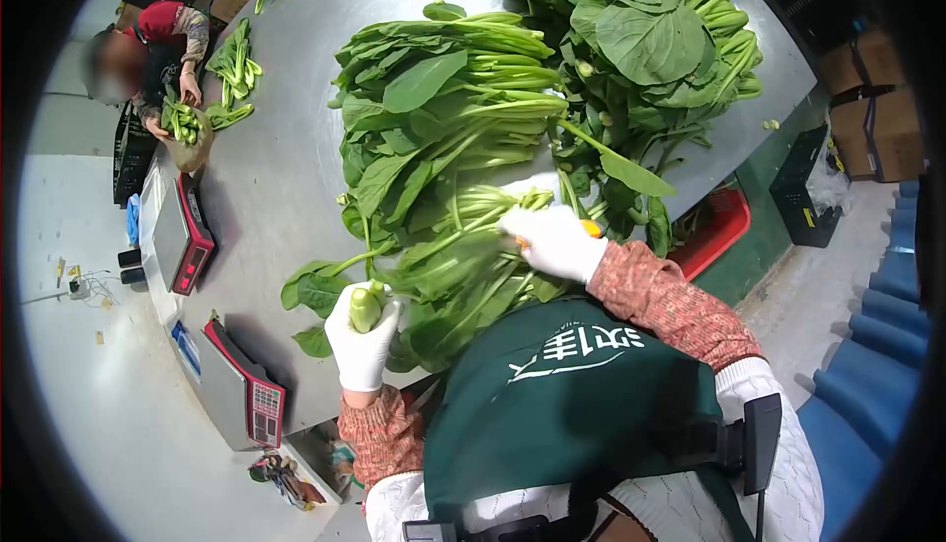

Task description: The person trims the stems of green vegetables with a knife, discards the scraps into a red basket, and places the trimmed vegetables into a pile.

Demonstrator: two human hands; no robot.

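Note:
My left hand (362, 338), in a white glove, is closed round the pale cut stem ends (366, 311) of some leafy greens. Their leaves spread over the metal table. My right hand (555, 240), gloved too, is closed on a tool with an orange handle (591, 229); its blade cannot be made out. It is over the stems of a loose, motion-blurred bunch of greens (458, 264) in front of my apron. Just beyond lies a large row of leafy greens (434, 99), stems to the right. Another heap of broad-leaved greens (655, 44) lies at the back right.
Two scales (183, 237) (242, 384) stand along the left edge of the metal table (266, 158). A co-worker (163, 59) at the far left holds greens in a bag (189, 148). A red crate (717, 232) sits below the right edge, near a black crate (803, 187).

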